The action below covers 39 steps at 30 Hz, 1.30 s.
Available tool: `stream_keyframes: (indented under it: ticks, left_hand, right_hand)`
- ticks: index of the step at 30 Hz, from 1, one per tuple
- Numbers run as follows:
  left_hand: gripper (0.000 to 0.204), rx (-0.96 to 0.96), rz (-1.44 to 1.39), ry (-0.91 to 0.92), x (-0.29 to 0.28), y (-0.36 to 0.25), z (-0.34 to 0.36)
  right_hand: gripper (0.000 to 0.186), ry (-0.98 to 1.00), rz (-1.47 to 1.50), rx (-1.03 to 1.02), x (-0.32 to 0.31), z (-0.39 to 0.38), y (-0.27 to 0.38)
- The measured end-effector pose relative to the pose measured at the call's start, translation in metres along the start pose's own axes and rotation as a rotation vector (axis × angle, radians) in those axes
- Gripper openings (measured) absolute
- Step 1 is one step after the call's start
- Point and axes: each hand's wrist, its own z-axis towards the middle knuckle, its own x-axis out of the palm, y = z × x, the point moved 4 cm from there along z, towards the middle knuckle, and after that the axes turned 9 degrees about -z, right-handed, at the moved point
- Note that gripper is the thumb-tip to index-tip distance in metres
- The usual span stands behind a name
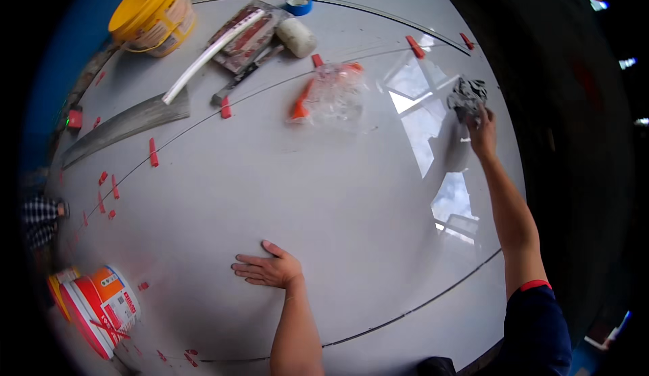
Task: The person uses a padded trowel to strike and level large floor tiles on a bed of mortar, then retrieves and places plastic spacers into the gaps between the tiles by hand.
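Flat on the pale grey glossy tile (pixel 338 207) rests my left hand (pixel 274 268), its fingers stretched out and nothing in them. Out to the far right, my right hand (pixel 482 132) grips a crumpled black-and-white cloth (pixel 468 97) against the tile surface. The fingers on that side are partly hidden by the back of the hand and the cloth. Between the hands and farther off lies a clear plastic bag (pixel 334 95) with orange-red pieces inside. Red levelling wedges, one of them (pixel 415 47) near the cloth, stand along the tile joint.
A yellow bucket (pixel 154 14) stands far left. Near it are a dirty trowel-like board (pixel 247 38), a white strip (pixel 213 57), a mallet (pixel 295 36) and blue tape (pixel 298 3). A red-and-white bucket (pixel 101 308) sits near left. Someone's checked clothing (pixel 40 217) shows at the left edge.
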Motion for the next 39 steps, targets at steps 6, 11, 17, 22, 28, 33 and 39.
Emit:
stream_keyframes:
  ticks: [6,11,17,22,28,33,39]
  left_hand:
    - [0.086,0.036,0.009,0.011,-0.007,-0.006,0.003]
    - [0.086,0.046,-0.018,0.018,-0.012,-0.006,0.008]
    - [0.087,0.076,-0.020,0.053,-0.018,-0.004,0.008]
    - [0.089,0.070,-0.051,0.079,-0.019,-0.003,0.006]
    - [0.088,0.094,-0.117,0.063,-0.022,-0.011,0.011]
    - [0.084,0.181,-0.128,0.006,-0.019,-0.007,0.008]
    - [0.092,0.132,-0.103,0.003,-0.001,-0.004,0.009]
  right_hand:
    - [0.028,0.056,-0.317,-0.100,0.036,0.056,0.020]
    - [0.049,0.068,-0.412,-0.045,-0.001,0.090,0.115]
    - [0.048,0.117,0.419,-0.516,0.020,0.174,0.372]
    - [0.059,0.080,0.178,-0.807,0.100,0.201,0.474]
    - [0.035,0.255,0.063,-0.606,0.114,0.228,0.452]
    - [0.032,-0.007,0.179,-0.446,0.049,0.154,0.375]
    - [0.017,-0.098,-0.030,-0.331,-0.089,-0.058,0.158]
